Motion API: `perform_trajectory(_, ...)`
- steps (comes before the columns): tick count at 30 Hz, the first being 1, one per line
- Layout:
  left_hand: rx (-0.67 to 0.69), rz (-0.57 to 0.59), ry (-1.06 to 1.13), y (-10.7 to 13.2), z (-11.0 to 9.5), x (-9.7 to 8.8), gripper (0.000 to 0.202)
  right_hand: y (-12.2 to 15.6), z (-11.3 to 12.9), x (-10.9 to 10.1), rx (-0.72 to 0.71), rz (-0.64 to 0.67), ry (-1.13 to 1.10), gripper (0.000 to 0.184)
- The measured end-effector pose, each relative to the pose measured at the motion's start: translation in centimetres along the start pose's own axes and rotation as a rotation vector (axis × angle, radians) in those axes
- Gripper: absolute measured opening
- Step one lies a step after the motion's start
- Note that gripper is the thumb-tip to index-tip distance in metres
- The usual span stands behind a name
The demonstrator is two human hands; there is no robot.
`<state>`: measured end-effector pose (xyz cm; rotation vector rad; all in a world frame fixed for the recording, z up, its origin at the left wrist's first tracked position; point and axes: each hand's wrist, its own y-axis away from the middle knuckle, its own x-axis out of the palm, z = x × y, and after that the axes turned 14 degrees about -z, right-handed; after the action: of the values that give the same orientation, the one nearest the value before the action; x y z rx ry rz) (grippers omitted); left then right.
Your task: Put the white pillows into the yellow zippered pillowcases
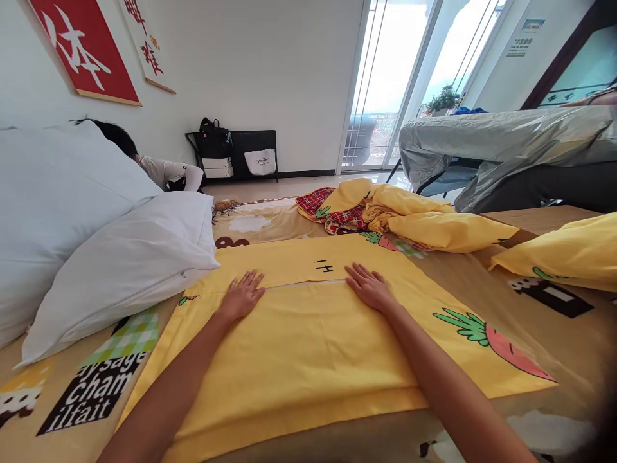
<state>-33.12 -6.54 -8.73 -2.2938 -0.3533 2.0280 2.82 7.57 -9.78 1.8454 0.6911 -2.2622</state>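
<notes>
A yellow pillowcase (308, 341) with a carrot print lies flat on the bed in front of me. My left hand (242, 295) rests palm down on it, fingers stretched out, close to its folded edge. My right hand (370, 286) lies flat on the same cloth a little to the right, fingers spread. Both hands hold nothing. A thin seam line runs between the two hands.
Two white pillows (120, 257) are stacked at the left. A crumpled yellow duvet cover (414, 215) lies at the back, a yellow pillow (569, 254) at the right. A person (159, 168) is bent low behind the pillows. A grey-covered table (506, 138) stands at the back right.
</notes>
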Motion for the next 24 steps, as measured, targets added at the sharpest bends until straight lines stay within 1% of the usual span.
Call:
perform_trajectory(3, -0.004, 0.009, -0.002, -0.1, -0.3, -0.1, 0.057, 0.5, -2.0, -0.3, 0.117, -0.011, 0.059, 0.058)
perform_trajectory(5, -0.011, 0.015, 0.001, -0.1, -0.4, -0.2, 0.057, 0.6, -2.7, -0.3, 0.174, -0.016, 0.09, 0.059)
perform_trajectory(7, -0.019, 0.017, 0.007, -0.2, -0.6, -0.2, 0.057, 0.7, -2.9, -0.2, 0.193, -0.014, 0.111, 0.059)
perform_trajectory(14, -0.024, -0.012, 0.038, 0.5, -0.7, 0.0, 0.056, 0.8, -2.5, -0.3, 0.176, -0.025, 0.17, 0.058)
perform_trajectory(18, -0.006, -0.064, 0.017, 1.5, -0.8, 0.2, 0.055, -0.3, -2.4, -0.4, 0.161, -0.03, 0.168, 0.055)
perform_trajectory(21, 0.005, -0.092, -0.002, 1.8, -0.8, 0.4, 0.054, -1.5, -1.3, 0.5, 0.179, -0.076, 0.143, 0.053)
perform_trajectory(24, 0.037, -0.075, -0.01, 2.0, -0.6, 0.3, 0.054, -2.5, 0.6, 1.6, 0.169, -0.127, 0.103, 0.053)
